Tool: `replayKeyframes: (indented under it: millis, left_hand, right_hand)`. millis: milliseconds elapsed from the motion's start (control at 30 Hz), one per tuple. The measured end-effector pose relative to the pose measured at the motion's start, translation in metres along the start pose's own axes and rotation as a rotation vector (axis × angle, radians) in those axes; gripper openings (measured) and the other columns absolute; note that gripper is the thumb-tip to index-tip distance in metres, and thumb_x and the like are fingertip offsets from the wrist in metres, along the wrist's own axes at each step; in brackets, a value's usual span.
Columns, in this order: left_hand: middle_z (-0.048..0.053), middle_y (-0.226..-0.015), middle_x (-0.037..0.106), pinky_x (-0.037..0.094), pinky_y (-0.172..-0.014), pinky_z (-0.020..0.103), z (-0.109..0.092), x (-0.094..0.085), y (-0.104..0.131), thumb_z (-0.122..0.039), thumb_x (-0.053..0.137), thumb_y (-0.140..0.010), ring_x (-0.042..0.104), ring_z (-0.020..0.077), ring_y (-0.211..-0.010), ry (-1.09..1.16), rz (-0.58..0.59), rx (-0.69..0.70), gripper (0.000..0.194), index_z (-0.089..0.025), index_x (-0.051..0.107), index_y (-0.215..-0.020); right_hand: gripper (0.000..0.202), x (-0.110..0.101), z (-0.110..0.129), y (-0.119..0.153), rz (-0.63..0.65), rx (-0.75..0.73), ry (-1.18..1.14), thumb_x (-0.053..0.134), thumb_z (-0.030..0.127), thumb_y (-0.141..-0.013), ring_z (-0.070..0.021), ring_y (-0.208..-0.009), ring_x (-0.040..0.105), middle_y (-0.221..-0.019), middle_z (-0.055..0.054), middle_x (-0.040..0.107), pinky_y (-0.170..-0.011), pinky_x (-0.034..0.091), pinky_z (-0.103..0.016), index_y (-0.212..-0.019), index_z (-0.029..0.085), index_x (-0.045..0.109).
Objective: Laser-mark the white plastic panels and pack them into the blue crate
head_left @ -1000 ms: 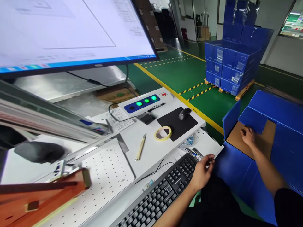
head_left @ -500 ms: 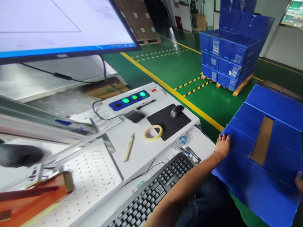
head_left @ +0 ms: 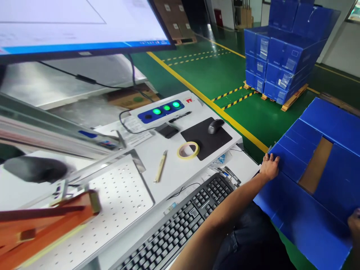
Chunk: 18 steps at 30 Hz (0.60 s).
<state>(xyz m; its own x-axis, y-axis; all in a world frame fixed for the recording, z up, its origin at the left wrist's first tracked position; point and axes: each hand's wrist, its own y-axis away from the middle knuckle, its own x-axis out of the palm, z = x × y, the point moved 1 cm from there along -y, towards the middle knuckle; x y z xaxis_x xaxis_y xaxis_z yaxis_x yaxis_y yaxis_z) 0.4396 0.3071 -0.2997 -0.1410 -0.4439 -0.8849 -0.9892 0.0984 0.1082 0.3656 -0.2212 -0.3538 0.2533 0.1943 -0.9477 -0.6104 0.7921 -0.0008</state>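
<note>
In the head view, the left hand (head_left: 270, 167) lies with loosely spread fingers on the left edge of a large blue cardboard box (head_left: 305, 210), right of the white counter (head_left: 180, 172). The right hand (head_left: 354, 224), partly cut off, is at the box's right edge; its grip cannot be told.

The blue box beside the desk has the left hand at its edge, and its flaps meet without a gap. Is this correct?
No: in the head view, the flaps leave a brown gap. The left hand is at the edge of the blue box.
</note>
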Motion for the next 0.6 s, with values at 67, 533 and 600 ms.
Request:
replayKeyframes:
  millis: [67,533,600]
  left_hand:
    - [0.021,-0.184,0.033,0.035,-0.132,0.067,0.002,-0.003,-0.005,-0.046,0.074,-0.100,0.024,0.0522,-0.170,-0.005,-0.009,0.006,0.078,-0.025,0.047,-0.171]
    - [0.026,-0.190,0.013,-0.015,-0.126,0.091,-0.053,0.044,0.001,-0.083,0.074,-0.087,-0.004,0.0538,-0.176,0.007,-0.033,0.219,0.118,-0.024,0.033,-0.181]
    - [0.027,-0.190,0.013,-0.014,-0.126,0.092,-0.061,0.045,0.002,-0.084,0.075,-0.086,-0.003,0.0544,-0.176,0.011,-0.012,0.253,0.120,-0.023,0.033,-0.181]
  right_hand:
    - [0.083,0.001,0.003,0.006,-0.006,0.106,0.003,0.041,0.083,-0.075,-0.0712,-0.115,0.068,-0.111,-0.044,0.069,-0.049,0.042,-0.075,-0.133,0.041,0.082]
    - [0.050,-0.001,0.109,0.045,-0.048,-0.175,-0.273,0.067,0.040,-0.101,-0.0448,-0.152,0.054,-0.150,-0.023,0.065,-0.123,0.045,-0.072,-0.146,0.020,0.069]
    - [0.038,0.020,0.150,0.042,0.067,-0.280,-0.381,0.072,0.041,-0.108,-0.0329,-0.131,0.069,-0.135,-0.013,0.073,-0.118,0.055,-0.060,-0.138,0.018,0.072]
